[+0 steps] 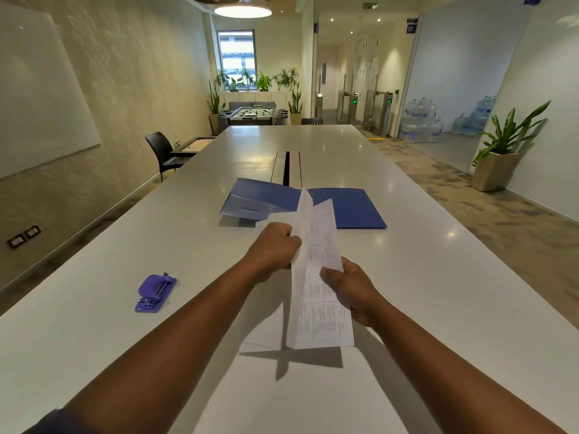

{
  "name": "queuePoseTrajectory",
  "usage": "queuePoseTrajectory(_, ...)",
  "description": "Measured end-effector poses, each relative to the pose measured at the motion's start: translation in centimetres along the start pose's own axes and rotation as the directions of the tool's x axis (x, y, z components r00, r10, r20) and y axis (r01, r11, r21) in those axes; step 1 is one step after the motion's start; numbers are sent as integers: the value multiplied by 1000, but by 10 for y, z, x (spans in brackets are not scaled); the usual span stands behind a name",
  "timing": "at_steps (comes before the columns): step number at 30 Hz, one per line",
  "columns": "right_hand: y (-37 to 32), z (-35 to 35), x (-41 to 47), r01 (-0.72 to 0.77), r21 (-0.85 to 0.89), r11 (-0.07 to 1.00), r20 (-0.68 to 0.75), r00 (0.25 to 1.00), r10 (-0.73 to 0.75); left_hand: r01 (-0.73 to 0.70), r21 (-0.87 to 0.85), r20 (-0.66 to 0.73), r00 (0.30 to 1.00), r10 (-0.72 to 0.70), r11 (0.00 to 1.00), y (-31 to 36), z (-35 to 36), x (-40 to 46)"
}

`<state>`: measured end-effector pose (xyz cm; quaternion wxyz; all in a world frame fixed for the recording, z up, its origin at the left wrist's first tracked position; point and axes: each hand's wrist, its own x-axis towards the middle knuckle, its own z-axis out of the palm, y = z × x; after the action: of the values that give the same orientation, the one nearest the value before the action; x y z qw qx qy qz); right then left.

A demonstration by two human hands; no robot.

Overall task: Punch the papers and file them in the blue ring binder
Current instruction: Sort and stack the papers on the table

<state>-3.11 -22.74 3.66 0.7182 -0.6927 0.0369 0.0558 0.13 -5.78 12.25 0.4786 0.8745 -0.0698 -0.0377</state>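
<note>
Your left hand [275,245] and right hand [347,286] both grip the papers [316,277] above the tabletop [407,277]; loosely fanned sheets could slip, misaligning holes.

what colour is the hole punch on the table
Purple. The hole punch shows best in the head view, left of the person's arms.

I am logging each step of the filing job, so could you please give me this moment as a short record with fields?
papers: printed sheets held upright above the table, edge toward the camera
left hand: left hand grips the sheets at their far left edge
right hand: right hand grips the sheets at the right, lower down
binder: blue ring binder lies open on the table beyond the hands
punch: purple hole punch sits to the left, untouched
table: long white table
stage: whether the sheets are punched cannot be told; none filed yet
</note>
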Motion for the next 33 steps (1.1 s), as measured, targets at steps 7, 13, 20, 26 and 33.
queuePoseTrajectory(7,0,16,-6,112,-57,992,-46,992,-114,34,-126,2,999,-34,991,-13,18,-2)
queuePoseTrajectory(13,3,21,-7,176,-129,976,-31,983,-182,-1,-73,-11,1000,0,997,-16,22,-5)
queuePoseTrajectory(20,7,21,-1,174,-89,981,-57,982,-180,-101,100,-100,989,111,990,-14,26,-6)
queuePoseTrajectory(26,6,-1,2,76,52,996,-109,992,-70,-186,-10,-182,966,181,983,2,-5,-3)
queuePoseTrajectory(33,16,-21,1,-10,83,996,-191,981,26,-159,-632,-119,987,108,759,16,-57,1)
